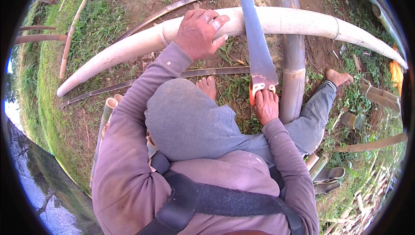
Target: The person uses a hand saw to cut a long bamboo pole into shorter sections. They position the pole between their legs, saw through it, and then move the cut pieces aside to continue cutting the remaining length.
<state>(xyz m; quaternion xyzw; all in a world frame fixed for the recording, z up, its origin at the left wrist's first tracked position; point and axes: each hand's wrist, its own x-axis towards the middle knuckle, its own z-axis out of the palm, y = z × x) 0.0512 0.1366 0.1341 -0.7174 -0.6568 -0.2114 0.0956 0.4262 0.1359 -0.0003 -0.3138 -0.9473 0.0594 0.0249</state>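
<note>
A long pale bamboo pole [300,21] spans the view from left to right, bowed by the lens. My left hand [199,34] is closed over it left of centre, thumb on the near side. In my right hand [266,108] is the orange and white handle of a hand saw [257,40]. Its wide blade points away from me and lies across the pole, a little right of my left hand; whether the teeth have cut in cannot be seen. A thicker, darker bamboo pole [294,79] runs beneath the pale one, beside the saw.
Bamboo strips [216,71] lie on the grass and soil around my bare foot [206,87]. My other foot [339,77] is stretched out at right. Sandals [329,175] and cut bamboo pieces [380,95] are nearby. More poles [380,12] lie at far right.
</note>
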